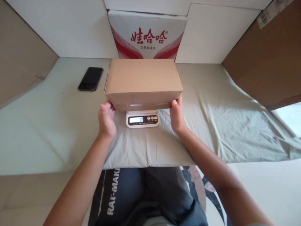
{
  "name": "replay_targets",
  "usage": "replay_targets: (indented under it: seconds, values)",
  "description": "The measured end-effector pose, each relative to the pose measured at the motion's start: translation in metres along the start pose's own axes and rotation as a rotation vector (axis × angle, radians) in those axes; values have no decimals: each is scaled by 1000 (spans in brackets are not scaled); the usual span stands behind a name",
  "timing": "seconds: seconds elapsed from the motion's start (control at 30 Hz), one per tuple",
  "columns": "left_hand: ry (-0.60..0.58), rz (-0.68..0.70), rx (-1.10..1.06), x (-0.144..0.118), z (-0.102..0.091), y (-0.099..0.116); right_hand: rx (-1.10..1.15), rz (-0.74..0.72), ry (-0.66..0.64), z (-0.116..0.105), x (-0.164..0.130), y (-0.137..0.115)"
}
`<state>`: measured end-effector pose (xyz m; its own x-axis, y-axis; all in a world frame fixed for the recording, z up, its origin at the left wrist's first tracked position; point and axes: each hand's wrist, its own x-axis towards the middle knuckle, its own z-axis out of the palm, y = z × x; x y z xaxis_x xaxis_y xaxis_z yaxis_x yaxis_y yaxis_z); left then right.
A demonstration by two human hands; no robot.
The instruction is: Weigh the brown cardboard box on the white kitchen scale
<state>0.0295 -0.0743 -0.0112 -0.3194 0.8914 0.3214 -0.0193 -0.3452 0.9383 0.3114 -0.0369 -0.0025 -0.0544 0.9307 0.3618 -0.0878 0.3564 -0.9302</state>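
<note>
A closed brown cardboard box (143, 81) is over a small white digital scale (142, 119), covering most of its platform; I cannot tell whether it rests on it. The scale's display shows 0. My left hand (106, 119) grips the box's near left corner. At the near right corner my right hand (177, 115) holds the box the same way. Both sets of fingers are under or against the box's lower edge.
A pale green cloth (211, 125) covers the surface. A black phone (90, 78) lies at the back left. A white carton with red lettering (147, 34) stands behind the box. Brown cardboard panels (268, 56) flank both sides.
</note>
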Motion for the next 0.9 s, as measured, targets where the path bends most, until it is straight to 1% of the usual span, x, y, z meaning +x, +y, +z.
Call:
replay_targets:
  seconds: [0.17, 0.43, 0.67, 0.8, 0.9]
  values:
    - [11, 0, 11, -2, 1, 2, 5, -19, -12, -2, 2, 9]
    - [18, 2, 6, -1, 2, 3, -21, 1, -7, -3, 2, 9]
    - [-16, 7, 37, -2, 1, 6, -8, -25, 11, -3, 1, 12]
    - [6, 12, 9, -1, 1, 9, 5, -70, 9, -5, 2, 14]
    - [18, 7, -9, 0, 0, 10, -9, -80, 43, -8, 3, 17]
